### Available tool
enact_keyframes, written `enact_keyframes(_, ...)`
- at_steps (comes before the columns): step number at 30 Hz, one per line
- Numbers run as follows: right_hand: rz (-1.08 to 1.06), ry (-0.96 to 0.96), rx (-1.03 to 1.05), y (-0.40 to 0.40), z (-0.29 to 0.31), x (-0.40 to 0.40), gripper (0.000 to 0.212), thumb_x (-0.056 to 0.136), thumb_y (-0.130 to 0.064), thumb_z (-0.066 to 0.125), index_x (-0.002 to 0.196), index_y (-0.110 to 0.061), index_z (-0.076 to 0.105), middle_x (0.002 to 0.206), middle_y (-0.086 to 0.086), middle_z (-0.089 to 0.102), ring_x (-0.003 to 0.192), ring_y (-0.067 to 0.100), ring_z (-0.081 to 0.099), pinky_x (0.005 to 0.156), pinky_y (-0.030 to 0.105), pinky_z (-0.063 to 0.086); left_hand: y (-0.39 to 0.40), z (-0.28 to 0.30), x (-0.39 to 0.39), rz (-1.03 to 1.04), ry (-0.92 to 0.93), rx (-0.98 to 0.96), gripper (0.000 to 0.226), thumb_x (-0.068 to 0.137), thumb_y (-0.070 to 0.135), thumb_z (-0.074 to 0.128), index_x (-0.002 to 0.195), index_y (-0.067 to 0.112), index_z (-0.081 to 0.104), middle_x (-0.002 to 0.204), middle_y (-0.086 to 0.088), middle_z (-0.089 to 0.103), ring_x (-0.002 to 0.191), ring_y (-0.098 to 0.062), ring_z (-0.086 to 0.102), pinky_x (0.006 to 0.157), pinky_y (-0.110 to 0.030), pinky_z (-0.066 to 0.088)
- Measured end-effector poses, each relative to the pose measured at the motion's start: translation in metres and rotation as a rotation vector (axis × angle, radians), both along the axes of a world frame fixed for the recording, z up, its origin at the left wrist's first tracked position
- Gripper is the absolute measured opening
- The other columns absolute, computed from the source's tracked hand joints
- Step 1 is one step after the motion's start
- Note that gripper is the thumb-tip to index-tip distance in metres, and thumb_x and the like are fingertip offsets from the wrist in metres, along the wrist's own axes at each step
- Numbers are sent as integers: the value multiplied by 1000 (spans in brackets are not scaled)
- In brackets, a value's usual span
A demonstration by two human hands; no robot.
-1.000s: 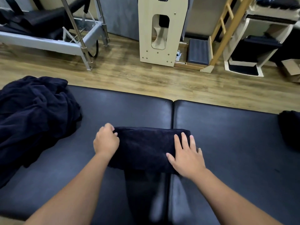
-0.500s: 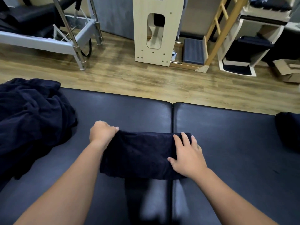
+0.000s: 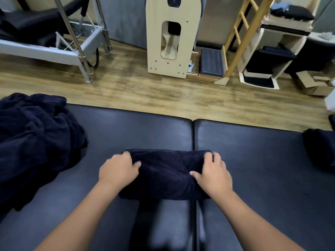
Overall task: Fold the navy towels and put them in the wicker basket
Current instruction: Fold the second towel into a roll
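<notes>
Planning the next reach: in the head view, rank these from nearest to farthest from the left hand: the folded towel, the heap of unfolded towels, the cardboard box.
1. Folded towel: gripped by the left hand at its left end.
2. Heap of unfolded towels: to the left, on the padded bench.
3. Cardboard box: far right, on the floor.
</notes>
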State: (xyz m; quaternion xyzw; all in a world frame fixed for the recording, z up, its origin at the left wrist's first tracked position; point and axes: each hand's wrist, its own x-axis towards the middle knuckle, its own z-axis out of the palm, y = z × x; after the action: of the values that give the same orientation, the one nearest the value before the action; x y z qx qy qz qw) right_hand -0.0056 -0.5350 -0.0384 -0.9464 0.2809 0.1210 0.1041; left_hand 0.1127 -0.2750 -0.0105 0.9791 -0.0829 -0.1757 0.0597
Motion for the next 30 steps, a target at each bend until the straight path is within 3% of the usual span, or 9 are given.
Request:
enact_keyframes(4, -30, -13, 71, -3, -5, -14, 58, 91, -64, 55, 131, -25, 40, 144, 6, 35, 119, 33, 51, 82, 43, 52, 22, 14, -17, 6, 287, 95, 48, 79, 56, 75, 86, 20, 45, 91, 3, 52, 88, -22, 56, 72, -33, 46)
enact_keyframes(10, -17, 50, 147, -6, -7, -24, 64, 98, -53, 42, 155, -35, 20, 160, 6, 19, 132, 33, 43, 92, 46, 49, 47, -7, -25, 41, 333, -237, 41, 75, 10, 78, 97, 24, 45, 84, 0, 58, 72, -15, 59, 59, -27, 49)
enact_keyframes(16, -2, 60, 135, -5, -8, -27, 62, 103, -48, 32, 159, -38, 7, 165, 3, 6, 137, 31, 36, 94, 46, 47, 88, -12, -4, 189, 81, -322, 38, 72, -2, 54, 98, 25, 58, 79, 2, 59, 84, -27, 61, 72, -33, 44)
enact_keyframes(18, -22, 50, 133, -3, -5, -27, 63, 103, -49, 37, 159, -36, 11, 165, 5, 8, 138, 32, 35, 95, 46, 46, 72, -8, -6, 66, 70, -424, 49, 81, 5, 63, 121, 33, 59, 92, 4, 53, 88, -22, 59, 85, -34, 47)
enact_keyframes(20, -38, 14, 70, 0, -2, -30, 61, 100, -49, 48, 153, -30, 27, 160, 9, 20, 134, 34, 39, 93, 46, 48, 49, -5, -14, -99, 92, -357, 48, 92, 40, 65, 137, 48, 52, 111, 4, 48, 108, -24, 56, 102, -38, 45)
enact_keyframes(22, -3, -81, -43, 1, 1, -35, 50, 90, -48, 67, 129, -21, 53, 138, 12, 43, 115, 37, 49, 81, 46, 53, 27, -9, -20, -144, 246, -96, 65, 91, 73, 45, 151, 48, 35, 144, -2, 37, 131, -32, 44, 110, -44, 40)
enact_keyframes(25, 77, -128, -198, 4, 3, -42, 38, 72, -43, 85, 88, -14, 66, 95, 9, 51, 81, 33, 51, 57, 41, 49, 7, -19, -25, -76, 379, -9, 88, 88, 82, 35, 160, 41, 5, 168, -11, -6, 141, -41, 39, 112, -45, 38)
enact_keyframes(27, 80, -69, -197, 12, 11, -44, 40, 80, -51, 75, 97, -16, 66, 95, 7, 49, 83, 32, 54, 60, 40, 49, 0, -21, -23, -55, 401, -69, 91, 89, 79, 40, 161, 39, 1, 167, -14, -17, 142, -42, 39, 113, -42, 37)
enact_keyframes(30, 42, 7, -105, 19, 13, -48, 72, 90, -67, 46, 145, -21, 41, 123, 6, 44, 109, 31, 50, 83, 42, 51, -4, -24, -17, 12, 416, -177, 94, 86, 73, 56, 160, 39, 9, 168, -17, -9, 145, -39, 36, 114, -41, 34)
